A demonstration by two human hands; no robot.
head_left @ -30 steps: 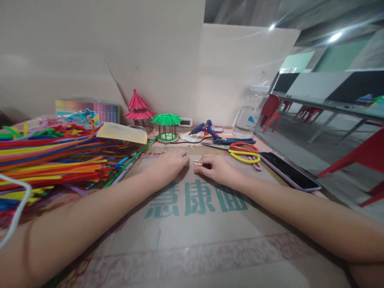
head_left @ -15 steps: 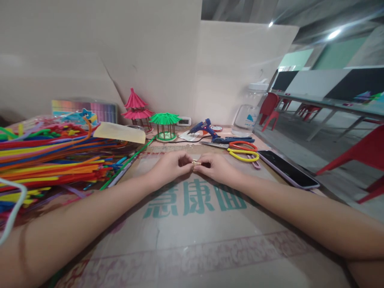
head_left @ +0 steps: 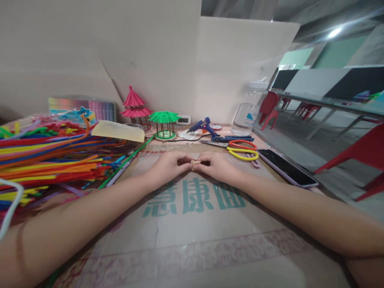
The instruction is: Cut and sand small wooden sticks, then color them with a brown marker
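Heaped at far left, pipe cleaners [head_left: 60, 146] in loose bundles, mostly lying lengthwise, perhaps for easy picking. Behind, a marker set [head_left: 102, 110]. Farther along, near each other at the back, a pink-roofed model [head_left: 135, 105] and a green-roofed model [head_left: 163, 117], probably out of the way of moving elbows. Nearer, left hand [head_left: 169, 168], thumb and fingertips closed on one end of a small pale ridged piece [head_left: 196, 162] — held between both hands, above or on the printed sheet [head_left: 186, 236], cannot tell which. Beyond, a glue gun [head_left: 200, 126], nozzle over white paper [head_left: 188, 135], likely against drips. Then right hand [head_left: 217, 166], pinching the opposite end, apparently to steady so slight a thing. Just past, scissors [head_left: 230, 149], handles toward the right arm — handy to grab. Behind those, a bottle [head_left: 246, 114]; at far right, a phone [head_left: 285, 166], lying flat near the edge.
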